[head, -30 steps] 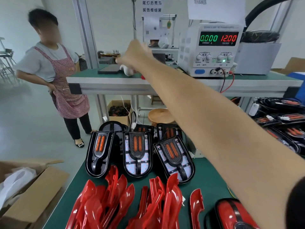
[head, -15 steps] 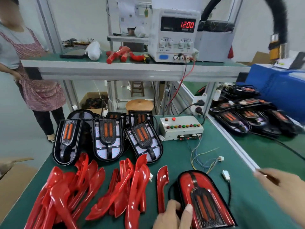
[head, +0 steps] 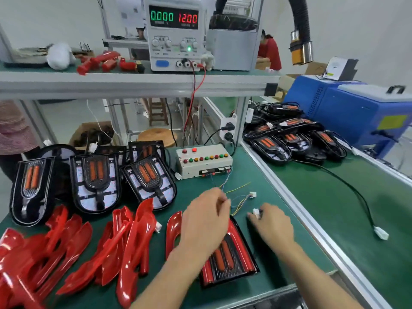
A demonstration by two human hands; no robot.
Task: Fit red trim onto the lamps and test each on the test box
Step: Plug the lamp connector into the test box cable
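A lamp with red trim fitted lies on the green mat near the front edge. Over its top end my left hand pinches the thin coloured wires that run from the test box. To the right of the lamp my right hand grips the lamp's white connector. A second white plug on the box wires lies just beyond my hands. Loose red trim pieces are heaped to the left. Three untrimmed black lamps stand behind the heap.
The power supply on the upper shelf reads 0.000 and 12.00, with red and black leads hanging down to the box. Several black lamps are piled on the right table beside a blue machine. A black cable with white plug trails there.
Half a second ago my left hand lay at the lamp's near end and my right hand was far right. Both have moved forward to the wires and connector above the lamp.
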